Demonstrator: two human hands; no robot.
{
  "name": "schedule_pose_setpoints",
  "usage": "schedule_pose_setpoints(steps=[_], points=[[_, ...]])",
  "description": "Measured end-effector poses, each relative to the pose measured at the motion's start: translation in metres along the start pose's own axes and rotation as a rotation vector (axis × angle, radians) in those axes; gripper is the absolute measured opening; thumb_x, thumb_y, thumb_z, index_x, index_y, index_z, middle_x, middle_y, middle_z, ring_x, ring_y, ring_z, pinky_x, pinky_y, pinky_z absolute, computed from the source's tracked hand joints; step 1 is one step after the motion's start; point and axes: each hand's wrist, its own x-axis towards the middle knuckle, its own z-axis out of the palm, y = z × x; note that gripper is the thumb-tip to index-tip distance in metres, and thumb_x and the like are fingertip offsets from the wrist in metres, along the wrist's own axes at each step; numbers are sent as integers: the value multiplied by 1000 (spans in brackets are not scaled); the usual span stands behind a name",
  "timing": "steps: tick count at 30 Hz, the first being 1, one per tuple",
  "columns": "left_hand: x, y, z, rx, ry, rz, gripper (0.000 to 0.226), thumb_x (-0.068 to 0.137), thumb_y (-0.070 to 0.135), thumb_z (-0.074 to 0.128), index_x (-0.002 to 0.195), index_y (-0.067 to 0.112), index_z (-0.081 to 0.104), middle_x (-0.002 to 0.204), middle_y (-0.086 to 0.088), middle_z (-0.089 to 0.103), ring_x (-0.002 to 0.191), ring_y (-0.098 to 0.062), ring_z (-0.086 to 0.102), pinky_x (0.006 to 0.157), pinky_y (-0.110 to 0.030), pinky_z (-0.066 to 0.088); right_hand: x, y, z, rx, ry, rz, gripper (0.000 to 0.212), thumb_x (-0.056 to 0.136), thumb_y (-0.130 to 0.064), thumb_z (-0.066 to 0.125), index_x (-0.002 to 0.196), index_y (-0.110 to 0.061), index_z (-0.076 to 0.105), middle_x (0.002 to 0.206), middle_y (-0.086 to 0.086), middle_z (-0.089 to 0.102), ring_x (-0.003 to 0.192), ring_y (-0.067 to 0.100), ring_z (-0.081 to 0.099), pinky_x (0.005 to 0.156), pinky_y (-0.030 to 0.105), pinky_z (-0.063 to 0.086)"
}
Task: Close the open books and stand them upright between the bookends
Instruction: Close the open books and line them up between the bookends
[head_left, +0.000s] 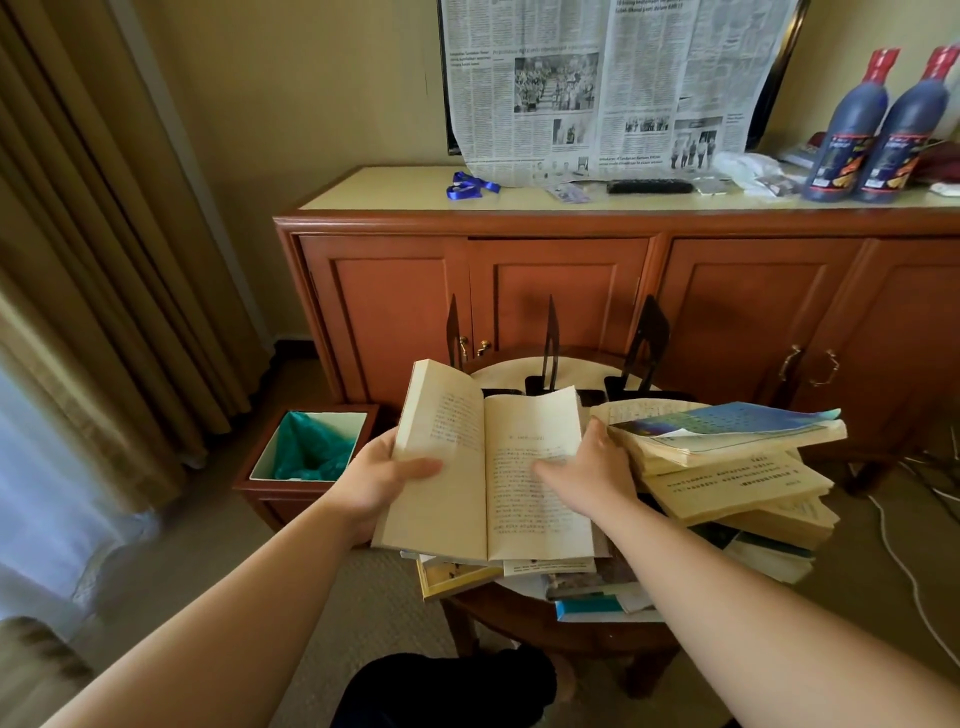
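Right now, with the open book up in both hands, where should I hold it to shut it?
Keep the left hand on the outer edge of the left half of the open book, thumb on the page. That half already tilts up, so fold it rightward. The right hand lies on the right page; slide it to the outer edge so the halves can meet.

You have one view only, worn on your head, looking forward and down. It sits close over the open book (488, 467) at centre; the bookends (550, 343) stand just beyond at 12 o'clock, the cabinet (571, 270) farther behind, the bin (306, 447) at 9 o'clock.
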Motion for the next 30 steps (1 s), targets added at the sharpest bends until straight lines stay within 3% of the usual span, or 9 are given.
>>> schedule_pose_setpoints(steps=[3, 8, 12, 14, 16, 19, 22, 27, 30], points=[[-6, -3, -6, -69, -45, 5, 52, 85, 18, 82, 131, 24, 59, 119, -11, 74, 109, -36, 73, 91, -60, 60, -1, -2, -5, 133, 13, 15, 104, 72, -50, 84, 153, -15, 30, 145, 7, 47, 128, 30, 54, 93, 39, 54], [-11, 0, -5, -120, 13, 26, 39, 91, 17, 74, 126, 26, 62, 109, -7, 77, 101, -32, 76, 84, -54, 62, -6, -13, -14, 435, -111, -129, 37, 93, -24, 72, 129, -22, 63, 118, -4, 71, 99, 13, 66, 74, 32, 56], [-13, 13, 12, -111, 77, 56, 29, 96, 15, 70, 123, 23, 65, 110, -9, 77, 99, -32, 76, 76, -47, 63, -10, -33, -18, 614, -250, -168, 32, 99, -27, 66, 131, -23, 66, 117, -7, 74, 106, 16, 71, 95, 49, 59], [-11, 18, 23, -96, 67, 88, 30, 96, 13, 70, 125, 21, 68, 115, -11, 76, 104, -34, 73, 78, -47, 62, -13, -42, -18, 633, -237, -203, 22, 97, -32, 67, 115, -20, 71, 105, -1, 76, 99, 21, 73, 93, 51, 59], [-11, 24, 37, -90, 38, 127, 29, 97, 11, 68, 124, 20, 72, 113, -7, 77, 105, -29, 73, 76, -39, 62, -18, -51, -17, 597, -184, -227, 34, 93, -46, 66, 93, -11, 69, 89, 10, 73, 85, 30, 71, 83, 49, 59], [-9, 30, 54, -109, -47, 161, 37, 101, 19, 64, 137, 25, 69, 129, 2, 73, 118, -16, 69, 96, -35, 58, -25, -59, -17, 599, -182, -256, 57, 88, -65, 58, 95, -9, 70, 96, 21, 71, 92, 40, 69, 84, 57, 57], [-5, 32, 60, -97, -108, 153, 64, 91, 30, 50, 156, 26, 49, 159, 13, 48, 145, -7, 45, 122, -35, 36, -34, -64, -24, 654, -240, -301, 30, 94, -61, 62, 99, -35, 76, 100, -8, 78, 99, 13, 72, 88, 39, 58], [2, 32, 58, 7, -108, 174, 53, 104, 1, 42, 152, 21, 54, 164, 15, 39, 152, -7, 33, 127, -38, 29, -29, -60, -24, 632, -133, -310, 10, 93, -37, 71, 88, -29, 75, 85, -5, 76, 85, 13, 69, 74, 32, 51], [13, 28, 53, 191, -9, 243, 51, 109, 12, 51, 159, 22, 43, 167, 15, 31, 154, -8, 27, 122, -27, 21, -19, -58, -21, 656, -61, -252, 17, 91, -28, 64, 89, -13, 71, 82, 11, 72, 77, 25, 63, 67, 34, 43]])
